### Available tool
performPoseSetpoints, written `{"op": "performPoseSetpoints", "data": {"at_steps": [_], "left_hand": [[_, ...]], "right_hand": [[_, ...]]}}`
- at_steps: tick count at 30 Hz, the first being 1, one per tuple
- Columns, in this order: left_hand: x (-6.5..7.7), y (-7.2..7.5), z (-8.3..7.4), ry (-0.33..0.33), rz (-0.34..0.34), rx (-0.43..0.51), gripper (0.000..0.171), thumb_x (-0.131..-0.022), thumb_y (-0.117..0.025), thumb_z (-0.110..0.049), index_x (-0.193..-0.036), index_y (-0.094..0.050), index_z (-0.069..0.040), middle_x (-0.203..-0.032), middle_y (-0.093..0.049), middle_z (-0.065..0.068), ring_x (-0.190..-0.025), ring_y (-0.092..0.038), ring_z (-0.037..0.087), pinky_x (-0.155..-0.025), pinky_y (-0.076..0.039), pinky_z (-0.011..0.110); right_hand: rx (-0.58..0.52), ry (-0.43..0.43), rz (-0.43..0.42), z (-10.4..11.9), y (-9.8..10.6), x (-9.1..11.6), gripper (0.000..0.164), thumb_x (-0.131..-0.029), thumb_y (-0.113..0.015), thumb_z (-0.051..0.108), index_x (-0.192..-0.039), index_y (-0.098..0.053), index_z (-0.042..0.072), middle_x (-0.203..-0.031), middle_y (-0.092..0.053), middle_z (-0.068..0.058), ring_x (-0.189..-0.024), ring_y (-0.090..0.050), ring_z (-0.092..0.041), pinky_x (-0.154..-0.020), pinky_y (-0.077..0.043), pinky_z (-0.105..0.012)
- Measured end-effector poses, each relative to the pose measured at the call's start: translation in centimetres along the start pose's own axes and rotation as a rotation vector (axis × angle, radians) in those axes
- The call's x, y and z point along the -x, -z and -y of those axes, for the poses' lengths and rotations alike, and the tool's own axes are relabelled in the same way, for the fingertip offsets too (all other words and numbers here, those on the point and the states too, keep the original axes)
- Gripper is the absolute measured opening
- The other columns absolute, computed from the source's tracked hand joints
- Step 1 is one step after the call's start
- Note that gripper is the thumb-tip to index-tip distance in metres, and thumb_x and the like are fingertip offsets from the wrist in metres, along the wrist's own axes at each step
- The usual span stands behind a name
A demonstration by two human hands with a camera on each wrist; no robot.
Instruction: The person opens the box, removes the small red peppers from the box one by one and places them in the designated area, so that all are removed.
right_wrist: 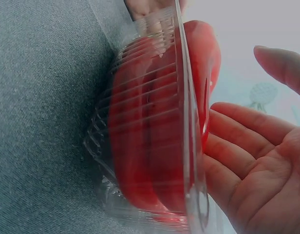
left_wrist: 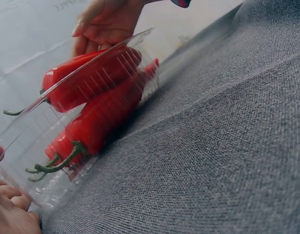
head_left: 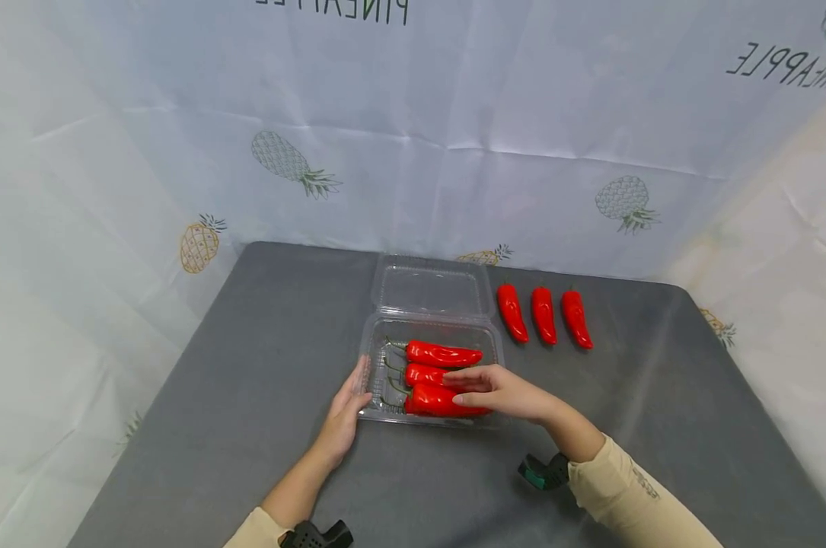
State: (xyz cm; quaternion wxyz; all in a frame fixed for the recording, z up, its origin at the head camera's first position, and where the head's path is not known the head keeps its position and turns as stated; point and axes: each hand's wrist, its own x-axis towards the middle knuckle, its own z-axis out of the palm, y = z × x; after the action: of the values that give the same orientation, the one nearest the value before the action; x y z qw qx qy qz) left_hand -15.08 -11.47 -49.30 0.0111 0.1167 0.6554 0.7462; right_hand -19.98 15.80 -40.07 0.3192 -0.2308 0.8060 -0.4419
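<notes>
A clear plastic clamshell container (head_left: 486,335) lies opened on the table, its lid (head_left: 426,288) folded back. Several red peppers (head_left: 443,355) with green stems lie crosswise inside, stems to the left; in the left wrist view one pepper (left_wrist: 72,80) sits on top of others. My left hand (head_left: 342,415) holds the container's left side, its fingers along the wall and the thumb at the rim. Over the container's right half, my right hand (head_left: 498,390) rests its extended fingers on the peppers. In the right wrist view its thumb (right_wrist: 281,66) stands apart from them.
Three more red peppers (head_left: 543,315) lie in a row on the grey table (head_left: 282,335), right of the lid. White cloth (head_left: 426,91) with a pineapple print hangs behind the table and at both sides.
</notes>
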Motion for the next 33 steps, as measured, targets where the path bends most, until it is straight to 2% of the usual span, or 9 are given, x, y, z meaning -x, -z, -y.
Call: {"op": "performPoseSetpoints", "data": {"at_steps": [5, 10, 17, 23, 25, 30, 33], "left_hand": [[0.03, -0.02, 0.07, -0.019, 0.003, -0.002, 0.059, -0.091, -0.033, 0.001, -0.144, -0.009, 0.012, -0.152, -0.007, 0.028, -0.139, -0.006, 0.033, -0.103, -0.018, 0.001], [-0.02, -0.05, 0.13, -0.033, 0.003, 0.004, 0.059, -0.091, -0.034, 0.001, -0.144, -0.009, 0.013, -0.152, -0.007, 0.029, -0.14, -0.01, 0.022, -0.104, -0.018, 0.002], [0.05, -0.16, 0.2, -0.048, 0.007, 0.0, 0.059, -0.091, -0.033, 0.002, -0.143, -0.009, 0.014, -0.151, -0.007, 0.03, -0.138, -0.014, 0.011, -0.104, -0.019, 0.002], [-0.07, -0.18, 0.15, -0.06, 0.001, 0.0, 0.059, -0.091, -0.034, 0.002, -0.143, -0.009, 0.014, -0.151, -0.008, 0.03, -0.133, -0.02, -0.007, -0.104, -0.019, 0.002], [-0.13, -0.15, 0.13, -0.064, -0.001, -0.002, 0.059, -0.091, -0.034, 0.002, -0.143, -0.009, 0.014, -0.151, -0.009, 0.03, -0.132, -0.021, -0.008, -0.104, -0.02, 0.002], [-0.03, -0.13, 0.13, -0.057, 0.0, -0.004, 0.059, -0.091, -0.034, 0.001, -0.144, -0.009, 0.013, -0.151, -0.008, 0.03, -0.136, -0.017, 0.003, -0.104, -0.02, 0.002], [0.16, -0.17, 0.21, -0.048, 0.004, -0.005, 0.059, -0.091, -0.034, 0.002, -0.144, -0.009, 0.013, -0.151, -0.008, 0.029, -0.136, -0.018, 0.0, -0.104, -0.02, 0.002]], "right_hand": [[-0.017, 0.012, 0.009, -0.17, -0.13, -0.12, 0.047, -0.091, -0.059, 0.023, -0.132, -0.051, 0.001, -0.134, -0.054, -0.016, -0.117, -0.054, -0.026, -0.088, -0.051, -0.025], [-0.016, 0.015, 0.017, -0.23, -0.16, -0.34, 0.047, -0.091, -0.058, 0.023, -0.132, -0.051, 0.001, -0.134, -0.054, -0.016, -0.117, -0.055, -0.025, -0.089, -0.051, -0.026], [0.003, 0.018, 0.022, 0.04, -0.25, -0.5, 0.047, -0.091, -0.059, 0.023, -0.132, -0.051, 0.001, -0.133, -0.055, -0.015, -0.112, -0.054, -0.023, -0.084, -0.049, -0.018], [0.013, 0.006, 0.019, 0.2, -0.36, -0.54, 0.047, -0.09, -0.059, 0.024, -0.132, -0.052, 0.002, -0.13, -0.056, -0.014, -0.106, -0.052, -0.022, -0.08, -0.05, -0.02], [0.015, 0.005, 0.015, 0.17, -0.39, -0.59, 0.048, -0.09, -0.059, 0.024, -0.132, -0.052, 0.003, -0.128, -0.057, -0.013, -0.104, -0.052, -0.021, -0.078, -0.051, -0.021], [0.016, -0.008, 0.019, -0.07, -0.64, -0.64, 0.048, -0.089, -0.06, 0.025, -0.132, -0.052, 0.004, -0.118, -0.061, -0.01, -0.099, -0.051, -0.02, -0.073, -0.05, -0.023], [0.013, -0.017, 0.024, -0.22, -0.89, -0.56, 0.049, -0.089, -0.06, 0.026, -0.132, -0.052, 0.004, -0.114, -0.062, -0.009, -0.096, -0.051, -0.019, -0.071, -0.05, -0.024]]}}
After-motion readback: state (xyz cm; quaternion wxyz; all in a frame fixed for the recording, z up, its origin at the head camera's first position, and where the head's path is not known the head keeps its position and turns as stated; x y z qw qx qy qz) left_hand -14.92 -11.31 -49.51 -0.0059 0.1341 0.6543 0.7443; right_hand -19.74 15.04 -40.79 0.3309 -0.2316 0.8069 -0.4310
